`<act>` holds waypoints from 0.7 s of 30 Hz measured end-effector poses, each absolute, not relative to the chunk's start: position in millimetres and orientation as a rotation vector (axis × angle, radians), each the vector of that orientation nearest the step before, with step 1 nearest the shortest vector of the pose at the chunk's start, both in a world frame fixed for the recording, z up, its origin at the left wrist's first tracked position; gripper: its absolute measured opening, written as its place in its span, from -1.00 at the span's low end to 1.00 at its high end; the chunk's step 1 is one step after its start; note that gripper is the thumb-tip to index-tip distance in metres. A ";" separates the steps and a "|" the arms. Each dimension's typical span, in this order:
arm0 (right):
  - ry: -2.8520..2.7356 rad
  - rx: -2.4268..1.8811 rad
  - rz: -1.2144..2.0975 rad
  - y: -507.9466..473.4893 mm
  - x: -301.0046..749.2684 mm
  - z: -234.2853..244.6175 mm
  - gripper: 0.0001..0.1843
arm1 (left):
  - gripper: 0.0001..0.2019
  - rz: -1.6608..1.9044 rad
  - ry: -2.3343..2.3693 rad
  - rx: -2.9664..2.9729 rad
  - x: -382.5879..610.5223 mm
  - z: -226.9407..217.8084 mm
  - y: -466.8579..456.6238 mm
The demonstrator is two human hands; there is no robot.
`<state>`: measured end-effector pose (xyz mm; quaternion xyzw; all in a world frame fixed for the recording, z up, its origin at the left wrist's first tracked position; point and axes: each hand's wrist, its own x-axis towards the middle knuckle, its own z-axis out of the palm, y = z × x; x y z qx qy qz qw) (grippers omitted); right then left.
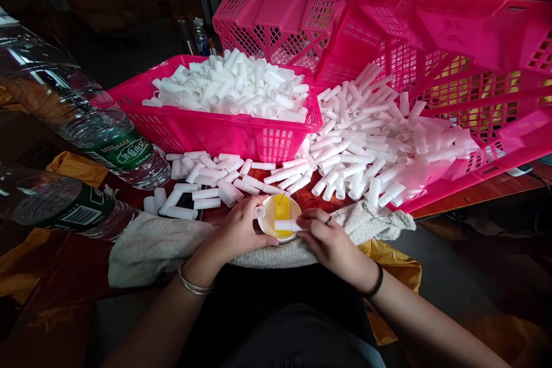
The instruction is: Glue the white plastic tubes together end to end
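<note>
The reddish tabletop (472, 200) is carrying nearly everything, and at the right a large pink basket (457, 11) is lying tipped with its mouth toward the person, probably so that the white tubes spilling from it are lying within reach. To its left, an upright basket (207, 129) is standing and holding a heaped load of similar tubes, its walls apparently keeping them together, while another pink basket (280, 6) is showing behind. Two clear bottles (73, 92) are leaning in at the far left, seemingly out of the way. A pale towel (159, 244) is lying along the near edge, perhaps cushioning the wrists. The left hand (241, 231) is curving round the near left side of a small white bowl (266, 207), likely steadying it; a short tube (259, 212) is sitting against its fingers, though whether they are gripping it I cannot tell. The right hand (328, 237) is pinching one end of a white tube (284, 225), leaving its other end reaching clear over the bowl and the yellow strip (282, 207) inside.
</note>
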<state>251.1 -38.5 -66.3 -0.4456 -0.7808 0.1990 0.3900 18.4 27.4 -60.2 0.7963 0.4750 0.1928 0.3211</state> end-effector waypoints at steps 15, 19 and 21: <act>-1.442 -1.085 1.083 -43.7 243.3 -17.8 -0.85 | -0.72 0.686 1.009 2.958 13.7 -8.4 1.6; -1.697 -1.153 0.674 -48.2 237.1 -8.4 -0.87 | -0.82 0.621 1.039 2.912 28.9 -1.1 -18.0; -1.819 -1.108 0.377 -53.1 228.7 -7.4 -0.77 | -0.90 0.545 0.977 2.679 43.6 2.2 -34.3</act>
